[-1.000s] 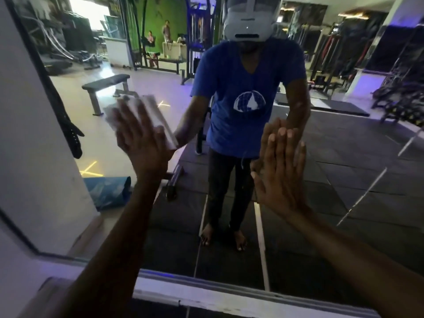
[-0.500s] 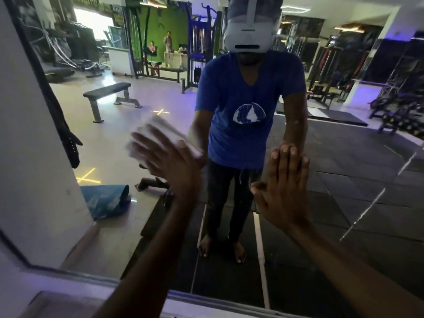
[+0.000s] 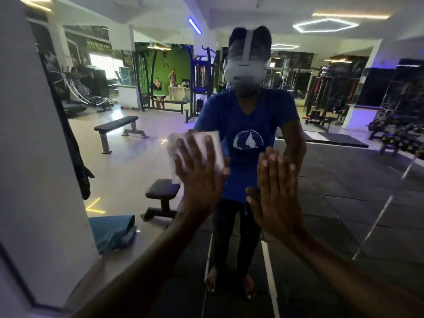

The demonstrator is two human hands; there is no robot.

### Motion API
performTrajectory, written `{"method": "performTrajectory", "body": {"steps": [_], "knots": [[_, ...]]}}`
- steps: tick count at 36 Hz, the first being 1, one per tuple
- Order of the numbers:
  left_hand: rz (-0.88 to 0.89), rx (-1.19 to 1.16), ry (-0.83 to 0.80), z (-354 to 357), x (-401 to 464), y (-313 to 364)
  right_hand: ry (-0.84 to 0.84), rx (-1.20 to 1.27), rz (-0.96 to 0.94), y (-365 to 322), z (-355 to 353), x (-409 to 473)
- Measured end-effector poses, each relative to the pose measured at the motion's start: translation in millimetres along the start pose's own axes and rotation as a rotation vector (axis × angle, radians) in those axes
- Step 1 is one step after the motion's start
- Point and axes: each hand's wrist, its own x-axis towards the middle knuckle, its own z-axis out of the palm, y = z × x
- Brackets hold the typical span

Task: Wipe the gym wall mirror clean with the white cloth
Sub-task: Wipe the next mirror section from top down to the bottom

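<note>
Person reflected in the mirror is wearing a short-sleeved blue V-neck T-shirt (image 3: 246, 125) with a white globe print (image 3: 248, 140) on the chest, plus dark long trousers (image 3: 231, 230). A pale grey headset (image 3: 244, 74) with a top strap is covering the face. Forearms are showing bare, feet bare too.

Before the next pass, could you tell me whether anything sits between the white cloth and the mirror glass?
Nothing visible does. The left hand presses the white cloth flat against the mirror, and the right hand rests bare on the glass beside it.
</note>
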Motion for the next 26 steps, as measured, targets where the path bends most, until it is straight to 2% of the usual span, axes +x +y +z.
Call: {"method": "performTrajectory", "body": {"steps": [2,3,4,5,6,9,10,11,12,15,16,17,18,20,23,25,26], "knots": [[0.295,0.05,-0.008,-5,12,-23,0.034,-0.003,0.01,-1,-10,34],[0.375,0.065,0.018,-12,25,-44,0.048,-0.01,0.025,2,-14,47],[0.378,0.077,0.044,-22,39,-65,0.062,-0.017,0.041,5,-18,58],[0.291,0.08,0.083,-32,54,-86,0.079,-0.023,0.055,11,-20,65],[0.129,0.076,0.146,-38,70,-105,0.093,-0.029,0.066,17,-22,69],[-0.517,0.009,0.314,-48,100,-112,0.103,-0.073,0.069,29,-23,70],[-0.632,-0.012,0.323,-48,101,-94,0.099,-0.081,0.065,29,-21,69],[-0.632,-0.007,0.318,-47,98,-70,0.096,-0.081,0.068,28,-19,69],[-0.512,0.009,0.286,-43,90,-44,0.097,-0.079,0.079,25,-18,69],[0.213,0.029,0.048,-26,51,13,0.117,-0.075,0.119,18,-15,69],[0.394,0.036,0.015,-25,51,15,0.121,-0.073,0.121,18,-13,68],[0.505,0.042,0.009,-29,59,8,0.125,-0.071,0.123,19,-12,67],[0.536,0.062,0.03,-33,73,-6,0.129,-0.066,0.122,20,-12,67],[0.404,0.074,0.126,-48,98,-39,0.14,-0.065,0.118,21,-11,66],[-0.063,0.042,0.29,-59,116,-83,0.154,-0.058,0.136,18,-9,66],[-0.353,-0.017,0.347,-55,113,-70,0.169,-0.04,0.15,17,-5,65],[-0.407,-0.034,0.349,-51,108,-52,0.171,-0.038,0.151,17,-4,66]]}}
